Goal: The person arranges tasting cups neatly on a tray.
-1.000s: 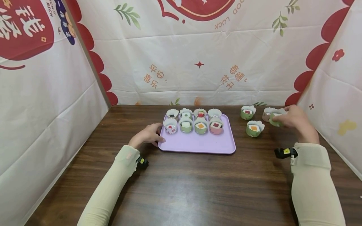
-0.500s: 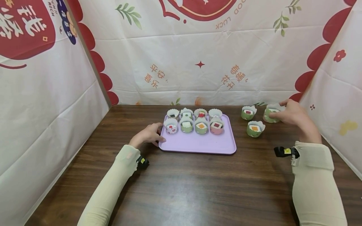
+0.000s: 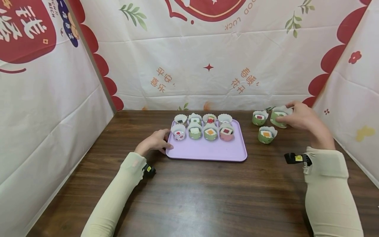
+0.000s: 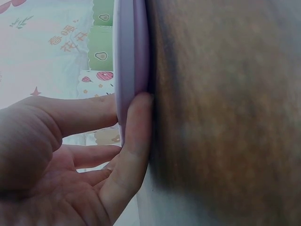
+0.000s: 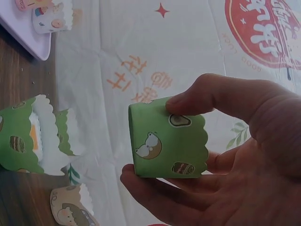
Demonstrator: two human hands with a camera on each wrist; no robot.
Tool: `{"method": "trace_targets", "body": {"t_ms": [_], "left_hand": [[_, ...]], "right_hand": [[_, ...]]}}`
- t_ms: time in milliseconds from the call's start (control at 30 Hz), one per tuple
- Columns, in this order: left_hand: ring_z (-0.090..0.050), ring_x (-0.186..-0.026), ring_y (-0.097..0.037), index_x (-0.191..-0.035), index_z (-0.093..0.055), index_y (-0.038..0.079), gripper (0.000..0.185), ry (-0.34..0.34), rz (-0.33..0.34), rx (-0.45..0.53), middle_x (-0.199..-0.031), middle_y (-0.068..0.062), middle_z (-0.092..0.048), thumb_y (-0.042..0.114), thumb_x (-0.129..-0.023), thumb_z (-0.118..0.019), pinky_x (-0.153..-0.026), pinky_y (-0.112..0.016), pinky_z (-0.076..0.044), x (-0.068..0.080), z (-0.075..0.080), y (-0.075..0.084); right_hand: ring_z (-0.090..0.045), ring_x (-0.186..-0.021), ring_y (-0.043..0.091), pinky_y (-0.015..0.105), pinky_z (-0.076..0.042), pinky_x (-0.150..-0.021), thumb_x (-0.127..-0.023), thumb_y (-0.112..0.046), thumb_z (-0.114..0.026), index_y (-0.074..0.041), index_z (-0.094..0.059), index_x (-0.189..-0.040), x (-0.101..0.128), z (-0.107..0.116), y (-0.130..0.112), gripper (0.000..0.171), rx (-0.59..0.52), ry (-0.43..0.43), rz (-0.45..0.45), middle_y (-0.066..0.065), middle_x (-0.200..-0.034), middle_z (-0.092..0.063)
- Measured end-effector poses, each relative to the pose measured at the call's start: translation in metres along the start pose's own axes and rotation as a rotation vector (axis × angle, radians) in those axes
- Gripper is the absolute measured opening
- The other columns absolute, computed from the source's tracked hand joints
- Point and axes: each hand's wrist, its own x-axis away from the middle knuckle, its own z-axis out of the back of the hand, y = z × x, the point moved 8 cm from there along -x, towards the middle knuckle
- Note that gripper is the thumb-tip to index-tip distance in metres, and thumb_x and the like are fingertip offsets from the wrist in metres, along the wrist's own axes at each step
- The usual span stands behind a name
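Observation:
My right hand [image 3: 303, 118] holds a green paper baking cup [image 5: 167, 141] with avocado prints, thumb on one side and fingers on the other. In the right wrist view the cup looks lifted clear of the table. Two green cups, one with a red-centred piece [image 3: 259, 117] and one with an orange-topped piece [image 3: 267, 135], stand left of that hand. My left hand [image 3: 154, 141] grips the left edge of a lilac tray [image 3: 207, 149]; the left wrist view has its fingers against the rim [image 4: 131, 56]. Several filled paper cups [image 3: 210, 131] stand in two rows on the tray.
A beige printed cup [image 5: 70, 207] shows behind the held one in the right wrist view. The brown wooden table [image 3: 201, 197] meets a white printed cloth [image 3: 189, 75] at the back and sides.
My right hand has brought the green cup leftward and slightly up, away from the right end of the cups. The left hand and the tray hold still.

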Motion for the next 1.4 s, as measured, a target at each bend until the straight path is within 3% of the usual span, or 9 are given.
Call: {"method": "trace_targets", "body": {"t_ms": [233,367,533,667,967,1200,1400], "left_hand": [[-0.068,-0.095,-0.029,-0.158,-0.031,0.0,0.08,-0.003,0.002,0.0,-0.131,-0.027,-0.058,0.004,-0.092,-0.076,-0.069,-0.035,-0.067,-0.001,0.0,-0.001],[-0.068,-0.095,-0.028,-0.158,-0.031,0.0,0.08,-0.003,0.0,-0.001,-0.131,-0.027,-0.058,0.004,-0.092,-0.076,-0.069,-0.035,-0.067,-0.001,-0.001,0.0],[-0.068,-0.094,-0.028,-0.158,-0.032,0.0,0.079,-0.006,-0.004,0.005,-0.128,-0.026,-0.058,0.004,-0.092,-0.076,-0.069,-0.035,-0.067,0.0,-0.001,0.001],[-0.068,-0.094,-0.027,-0.158,-0.031,0.0,0.079,-0.011,-0.009,0.005,-0.128,-0.026,-0.058,0.004,-0.092,-0.075,-0.069,-0.035,-0.067,-0.001,-0.001,0.001],[-0.068,-0.094,-0.028,-0.16,-0.026,0.001,0.072,-0.013,-0.05,0.054,-0.126,-0.027,-0.056,0.006,-0.098,-0.062,-0.068,-0.037,-0.067,-0.002,-0.001,-0.001],[-0.069,-0.091,-0.028,-0.159,-0.028,0.0,0.063,-0.017,-0.044,0.072,-0.124,-0.026,-0.054,0.004,-0.101,-0.053,-0.07,-0.038,-0.067,0.0,0.0,-0.002],[-0.068,-0.094,-0.029,-0.158,-0.029,0.0,0.063,-0.02,-0.035,0.066,-0.123,-0.025,-0.053,0.004,-0.101,-0.053,-0.071,-0.037,-0.067,-0.001,0.001,-0.004]], "right_hand": [[-0.052,-0.102,0.043,0.035,-0.043,-0.073,-0.092,-0.035,-0.073,0.014,-0.037,-0.144,-0.003,-0.006,-0.011,0.08,-0.01,0.017,0.042,0.036,-0.121,-0.052],[-0.056,-0.097,0.039,0.031,-0.045,-0.069,-0.091,-0.036,-0.075,0.012,-0.035,-0.144,-0.003,-0.011,-0.015,0.082,-0.03,-0.001,0.047,0.032,-0.116,-0.055],[-0.065,-0.078,0.026,0.031,-0.051,-0.064,-0.091,-0.032,-0.076,0.013,-0.035,-0.144,-0.004,-0.018,-0.024,0.081,-0.073,-0.028,0.068,0.029,-0.108,-0.059],[-0.064,-0.07,0.022,0.031,-0.052,-0.061,-0.09,-0.027,-0.076,0.013,-0.035,-0.143,-0.005,-0.023,-0.031,0.078,-0.089,-0.036,0.095,0.028,-0.106,-0.059],[-0.054,-0.101,0.039,0.035,-0.046,-0.074,-0.09,-0.029,-0.076,0.01,-0.039,-0.141,-0.006,-0.03,-0.044,0.075,-0.041,-0.035,0.133,0.03,-0.118,-0.055],[-0.058,-0.099,0.039,0.037,-0.05,-0.076,-0.089,-0.031,-0.076,0.011,-0.039,-0.142,-0.01,-0.042,-0.054,0.077,-0.016,-0.074,0.148,0.032,-0.12,-0.057],[-0.058,-0.097,0.036,0.035,-0.049,-0.074,-0.088,-0.031,-0.076,0.008,-0.039,-0.142,-0.011,-0.054,-0.064,0.076,-0.022,-0.107,0.168,0.03,-0.118,-0.059]]}}
